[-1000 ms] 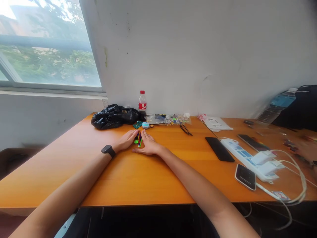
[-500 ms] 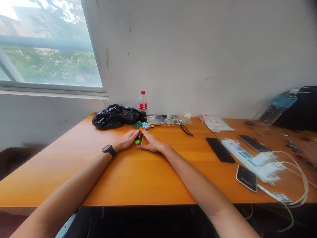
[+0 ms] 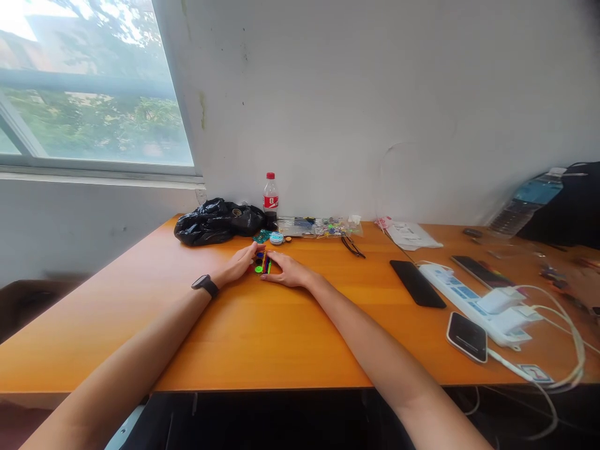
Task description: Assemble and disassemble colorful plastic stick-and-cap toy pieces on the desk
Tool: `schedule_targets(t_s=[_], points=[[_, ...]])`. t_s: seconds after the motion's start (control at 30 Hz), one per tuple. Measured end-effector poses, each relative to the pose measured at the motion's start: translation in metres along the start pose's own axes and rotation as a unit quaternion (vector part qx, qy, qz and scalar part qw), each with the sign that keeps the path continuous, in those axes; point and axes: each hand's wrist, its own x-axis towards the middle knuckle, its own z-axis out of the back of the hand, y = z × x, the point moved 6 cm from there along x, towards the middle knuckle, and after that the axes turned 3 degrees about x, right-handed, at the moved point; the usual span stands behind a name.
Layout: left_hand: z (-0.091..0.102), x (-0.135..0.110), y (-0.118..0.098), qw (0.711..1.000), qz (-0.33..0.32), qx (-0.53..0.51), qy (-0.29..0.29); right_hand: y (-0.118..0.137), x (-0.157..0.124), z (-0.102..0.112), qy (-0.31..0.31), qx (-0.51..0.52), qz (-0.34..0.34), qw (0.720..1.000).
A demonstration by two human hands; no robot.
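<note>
While small coloured pieces lie on the desk near the frame's centre, the right hand borders their right side, thumb and fingers wide apart; the left hand curves along their left, its grip impossible to tell. Higher up are a red-capped bottle and, further left, a black bag.

A: Small pieces?
B: Bright green, blue, black, some yellow.
A: Bottle?
B: Red cap, red-and-white label.
A: Bag, watch?
B: Both black.
A: Table?
B: Orange-brown, faint wood grain.
A: Power strip?
B: White, bluish patches.
</note>
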Motion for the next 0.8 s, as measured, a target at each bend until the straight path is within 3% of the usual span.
schedule_targets(t_s=[0.17, 0.4, 0.53, 0.8], points=[[0.014, 0.006, 0.005, 0.999, -0.008, -0.015, -0.042, -0.008, -0.001, -0.002, -0.002, -0.019, -0.048, 0.999], [0.039, -0.002, 0.002, 0.984, 0.014, 0.167, -0.061, -0.006, -0.004, -0.002, -0.003, -0.057, -0.065, 0.996], [0.034, -0.001, 0.005, 0.981, 0.006, 0.196, -0.005, -0.005, -0.005, -0.008, 0.027, -0.109, -0.090, 0.990], [0.017, 0.004, 0.010, 0.969, -0.037, 0.241, -0.032, 0.001, -0.004, -0.024, 0.050, -0.147, -0.111, 0.982]])
